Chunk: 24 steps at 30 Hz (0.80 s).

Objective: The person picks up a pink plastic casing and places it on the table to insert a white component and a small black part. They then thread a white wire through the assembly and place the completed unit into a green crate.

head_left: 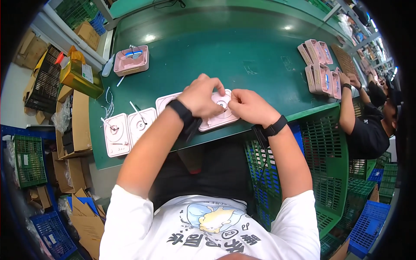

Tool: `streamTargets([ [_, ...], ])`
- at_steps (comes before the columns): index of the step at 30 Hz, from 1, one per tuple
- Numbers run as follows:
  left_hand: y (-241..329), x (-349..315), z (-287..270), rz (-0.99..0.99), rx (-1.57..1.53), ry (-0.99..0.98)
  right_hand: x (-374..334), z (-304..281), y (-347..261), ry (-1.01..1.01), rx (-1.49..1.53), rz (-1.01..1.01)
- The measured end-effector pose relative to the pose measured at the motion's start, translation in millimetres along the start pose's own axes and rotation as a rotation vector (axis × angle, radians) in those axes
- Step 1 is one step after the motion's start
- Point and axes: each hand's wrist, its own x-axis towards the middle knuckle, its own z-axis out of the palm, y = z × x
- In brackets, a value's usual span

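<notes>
A pale pink panel with a round disc, shaped like a small record player top, lies near the table's front edge under both hands. My left hand arches over its left side, thumb and index finger apart around the disc. Against its right side, my right hand is closed in a pinch; whatever sits between those fingertips is hidden. Another pink panel is partly covered by my left wrist. Further left lie two similar panels, a middle one and an outer one, each with a white strip sticking up.
A pink box shell with wires stands at the back left beside a white bottle. Clear tubing and a yellow tin are at the left. Pink shells stand at the right near a co-worker. Green crates stand below.
</notes>
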Motion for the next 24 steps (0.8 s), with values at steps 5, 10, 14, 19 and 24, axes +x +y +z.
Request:
streamTargets([
  [5, 4.6, 22.1, -25.2, -0.16, -0.116, -0.382, -3.6, -0.4, 8.9, -0.027, 0.014, -0.046],
  [10, 3.4, -4.1, -11.9, -0.092, 0.038, -0.239, -0.8, 4.0, 8.5, -0.011, -0.014, -0.016],
  [14, 7.8, -42.3, -2.4, 0.153, 0.286, -0.063, 8.2, 8.5, 17.2, -0.037, 0.087, -0.04],
  [19, 5.0, -36.3, -14.6, 0.154, 0.216, -0.169, 3.7, 1.9, 10.0, 0.107, 0.018, -0.075],
  [24, -2.2, -38.9, -22.3, 0.053, -0.565, 0.056, 3.1, -2.6, -10.3, 0.466, 0.412, -0.255],
])
